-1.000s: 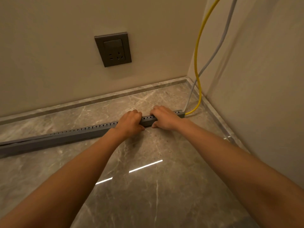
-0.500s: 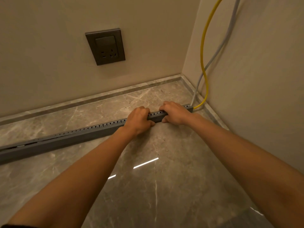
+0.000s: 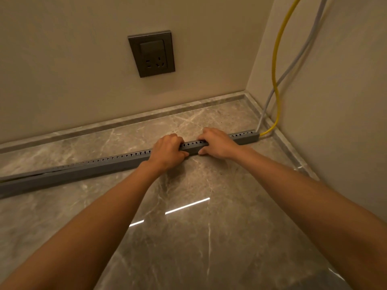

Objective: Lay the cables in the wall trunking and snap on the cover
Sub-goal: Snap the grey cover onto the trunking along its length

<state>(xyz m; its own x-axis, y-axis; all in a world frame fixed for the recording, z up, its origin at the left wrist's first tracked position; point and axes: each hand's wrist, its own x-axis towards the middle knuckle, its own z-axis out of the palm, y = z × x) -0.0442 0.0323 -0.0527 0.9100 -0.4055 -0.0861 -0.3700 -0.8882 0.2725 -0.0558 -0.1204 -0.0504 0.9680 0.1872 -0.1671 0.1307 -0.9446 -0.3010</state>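
Note:
A long grey slotted trunking (image 3: 113, 163) lies across the marble floor, running from the left edge to the right corner. A yellow cable (image 3: 276, 59) and a grey cable (image 3: 301, 49) hang down the right wall and enter its right end (image 3: 250, 137). My left hand (image 3: 168, 152) curls over the trunking with its fingers wrapped on top. Just to its right, my right hand (image 3: 217, 144) grips the same trunking. At the far left the cover looks slightly lifted off the channel.
A dark grey wall socket (image 3: 151, 53) sits on the back wall above the trunking. A marble skirting (image 3: 125, 120) runs along both walls into the corner. The right wall stands close to my right arm. A bright light streak reflects on the floor (image 3: 186, 207).
Both hands have stayed on the trunking near its right end. The camera view has shifted slightly, and the hands sit a little farther from the trunking's right end.

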